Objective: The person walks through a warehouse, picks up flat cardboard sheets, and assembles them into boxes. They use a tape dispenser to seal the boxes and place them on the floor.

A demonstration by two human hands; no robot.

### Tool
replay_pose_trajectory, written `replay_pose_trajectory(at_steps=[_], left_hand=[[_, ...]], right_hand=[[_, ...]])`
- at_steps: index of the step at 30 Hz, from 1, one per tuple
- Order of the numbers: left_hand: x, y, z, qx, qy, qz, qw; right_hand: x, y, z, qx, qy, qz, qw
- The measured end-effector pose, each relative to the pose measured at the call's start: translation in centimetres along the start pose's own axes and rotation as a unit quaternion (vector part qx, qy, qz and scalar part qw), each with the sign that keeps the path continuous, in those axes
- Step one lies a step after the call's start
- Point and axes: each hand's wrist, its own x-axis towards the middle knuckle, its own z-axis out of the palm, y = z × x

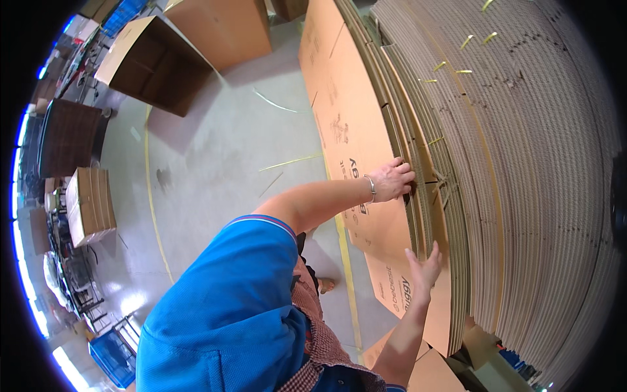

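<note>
A row of flattened cardboard boxes stands on edge, and the brown printed side of the nearest flattened cardboard box (326, 98) faces the floor area on the left. My left hand (393, 179), with a metal bracelet at the wrist, curls its fingers over the upper edge of that box and grips it. Lower down along the same row, my right hand (426, 269) is open, thumb and fingers spread, close to the cardboard's printed face and upper edge. Whether its palm touches the cardboard I cannot tell.
A large stack of corrugated sheets (542, 183) with yellow strap ends fills the right side. At the upper left an opened carton (160, 65) lies near another large box (222, 29). A closed carton (91, 206) and a blue crate (112, 358) stand at the left. Loose straps (290, 162) lie on the floor.
</note>
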Motion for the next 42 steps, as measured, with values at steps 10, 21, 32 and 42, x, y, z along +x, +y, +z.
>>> replay_pose_trajectory(at_steps=[10,21,32,42], left_hand=[[0.9,5.5,1.9,-0.136,0.117,0.102,0.978],[5.7,27.0,4.6,-0.189,0.101,0.178,0.96],[19.9,37.9,6.4,-0.079,0.115,0.268,0.953],[19.6,36.0,9.3,0.174,-0.037,0.106,0.978]], right_hand=[[-0.5,-1.3,2.2,-0.016,0.052,-0.063,0.997],[-10.1,19.0,-3.0,-0.044,0.033,0.002,0.998],[-15.2,39.4,-3.9,-0.07,0.212,0.07,0.972],[-12.4,38.8,-1.7,-0.021,0.362,0.053,0.931]])
